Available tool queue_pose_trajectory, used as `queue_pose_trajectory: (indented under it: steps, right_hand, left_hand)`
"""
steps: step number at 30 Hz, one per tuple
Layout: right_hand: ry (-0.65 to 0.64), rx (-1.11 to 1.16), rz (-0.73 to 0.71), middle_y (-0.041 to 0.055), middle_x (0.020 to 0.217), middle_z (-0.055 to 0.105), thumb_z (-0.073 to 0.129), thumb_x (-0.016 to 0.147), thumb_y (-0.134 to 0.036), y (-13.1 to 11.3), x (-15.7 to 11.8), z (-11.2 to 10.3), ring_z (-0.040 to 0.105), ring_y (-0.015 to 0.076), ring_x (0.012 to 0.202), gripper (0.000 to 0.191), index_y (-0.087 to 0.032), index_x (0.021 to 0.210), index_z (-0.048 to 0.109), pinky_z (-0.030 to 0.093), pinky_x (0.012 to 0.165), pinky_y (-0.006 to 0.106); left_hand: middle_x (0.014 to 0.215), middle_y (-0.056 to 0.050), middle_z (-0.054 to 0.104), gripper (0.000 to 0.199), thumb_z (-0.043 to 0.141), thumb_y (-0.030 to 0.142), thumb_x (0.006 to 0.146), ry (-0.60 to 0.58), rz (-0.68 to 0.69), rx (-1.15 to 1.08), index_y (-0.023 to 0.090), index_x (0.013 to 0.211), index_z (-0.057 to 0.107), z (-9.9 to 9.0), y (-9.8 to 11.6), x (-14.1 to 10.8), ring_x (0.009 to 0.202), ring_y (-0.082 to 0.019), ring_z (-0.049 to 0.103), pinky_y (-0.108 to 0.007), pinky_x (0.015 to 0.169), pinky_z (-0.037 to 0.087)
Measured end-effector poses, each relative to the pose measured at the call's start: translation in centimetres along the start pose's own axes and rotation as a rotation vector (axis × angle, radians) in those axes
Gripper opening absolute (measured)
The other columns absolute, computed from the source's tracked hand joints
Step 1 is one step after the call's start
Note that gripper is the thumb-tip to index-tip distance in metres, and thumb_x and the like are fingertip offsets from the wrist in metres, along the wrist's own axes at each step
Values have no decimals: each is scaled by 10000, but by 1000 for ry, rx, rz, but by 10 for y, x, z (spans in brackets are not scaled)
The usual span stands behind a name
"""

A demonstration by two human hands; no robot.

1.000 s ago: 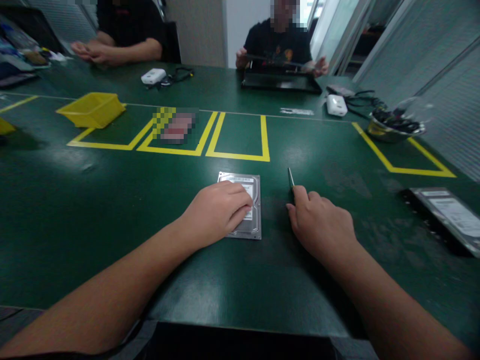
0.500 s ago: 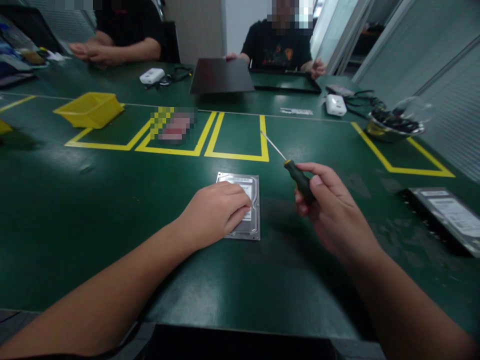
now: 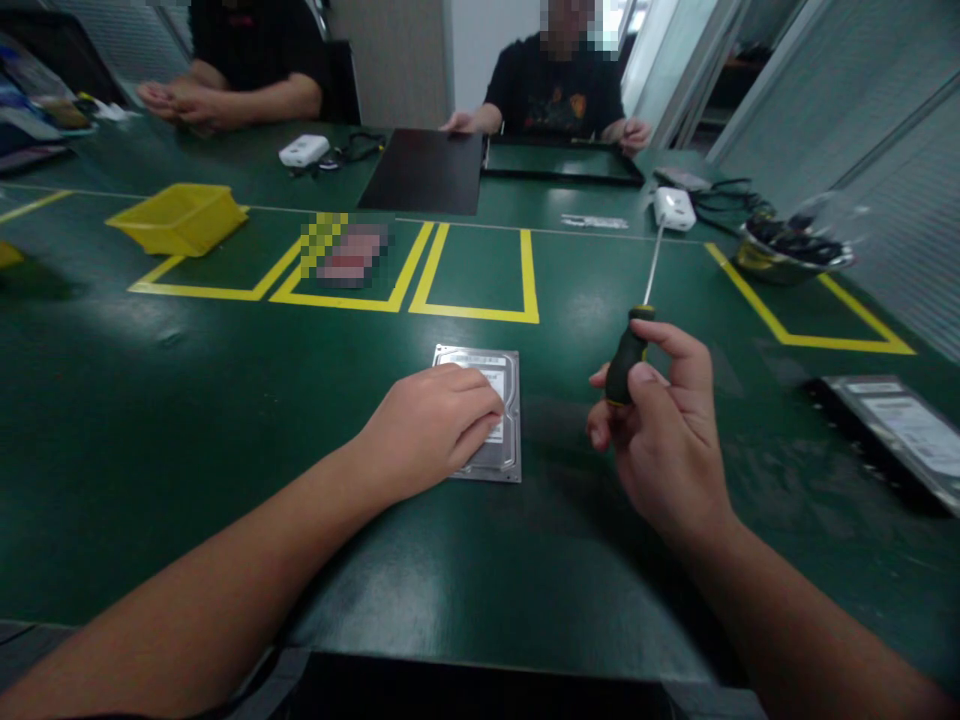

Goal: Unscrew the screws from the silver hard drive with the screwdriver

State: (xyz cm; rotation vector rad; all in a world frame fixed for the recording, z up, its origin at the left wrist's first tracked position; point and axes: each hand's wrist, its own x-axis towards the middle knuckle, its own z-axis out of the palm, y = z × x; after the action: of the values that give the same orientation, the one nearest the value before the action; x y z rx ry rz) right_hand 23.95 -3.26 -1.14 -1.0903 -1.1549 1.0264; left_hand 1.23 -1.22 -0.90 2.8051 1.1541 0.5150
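Well, left hand (image 3: 435,425) partly hides blurred drive label (image 3: 496,382).

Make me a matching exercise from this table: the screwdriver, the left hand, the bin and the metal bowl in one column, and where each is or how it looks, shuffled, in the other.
Things:
1. Screwdriver
2. Left hand
3. Bin
4. Metal bowl

Places and looks:
A. Yellow, on the left side of the table
B. Filled with dark items, on the right
C. Held in the right hand, tip up
D. Resting on a hard drive

Right pairs: 1-C, 2-D, 3-A, 4-B
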Motion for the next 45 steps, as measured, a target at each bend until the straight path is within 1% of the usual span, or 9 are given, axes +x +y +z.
queue_pose_trajectory:
  steps: [5,8,10,12,15,20,24,28,45]
  right_hand:
    - [-129,-39,-152,44,1143,615,474,954,-428,-6,-11,-1,651,122,605,371,-340,1314,502,548,509,309]
    - [-190,-107,-241,66,1345,583,620,887,-406,-8,-16,1,689,134,701,559,-363,1404,415,596,611,321]
    - [-112,-201,-291,46,1251,656,719,822,-301,-8,-18,2,690,132,693,624,-356,1376,439,610,645,316]
    - [17,-326,-320,4,982,727,728,815,-248,-8,-20,1,674,128,634,505,-314,1279,540,592,596,291]
    - [119,-476,-352,-34,720,658,696,846,-278,-7,-20,-2,586,100,537,284,-276,1128,660,480,482,250]
    - [129,-400,-375,27,898,674,698,846,-320,-10,-15,-3,611,131,710,219,-268,1059,698,498,608,294]
    - [118,-325,-299,20,884,694,714,835,-330,-10,-14,1,633,128,677,229,-270,1055,698,530,592,280]
    - [75,-285,-260,22,937,716,729,822,-307,-7,-15,3,683,143,753,254,-263,1069,693,575,668,289]
    - [15,-380,-291,28,966,717,719,829,-282,-2,-15,-1,695,165,813,243,-258,1069,690,575,742,329]
  left_hand:
    - [919,-34,662,206,486,278,967,-4,-4,-4,185,938,667,0,2,1,881,-200,604,-342,811,469]
    - [912,-30,660,196,491,273,962,-5,-6,-5,186,929,663,0,2,2,877,-198,603,-341,811,470]
    - [912,-30,658,196,490,271,963,-5,-8,-2,185,926,662,1,2,2,878,-199,601,-344,812,470]
    - [914,-33,658,203,487,275,965,-5,-10,1,185,929,665,1,2,2,880,-201,600,-347,813,470]
    - [920,-38,658,214,482,278,968,-4,-8,2,182,932,670,1,2,2,884,-203,601,-348,814,473]
    - [920,-49,661,220,484,265,967,0,-3,3,174,938,682,0,2,1,890,-203,608,-345,818,480]
    - [916,-54,662,214,492,260,961,6,1,1,171,935,685,-1,2,0,879,-201,608,-342,811,482]
    - [922,-55,659,223,481,264,967,-3,-9,-5,172,946,684,-1,3,1,890,-205,608,-348,823,485]
    - [935,-54,657,218,476,260,968,-5,-8,12,175,959,677,0,3,1,897,-206,606,-345,819,480]
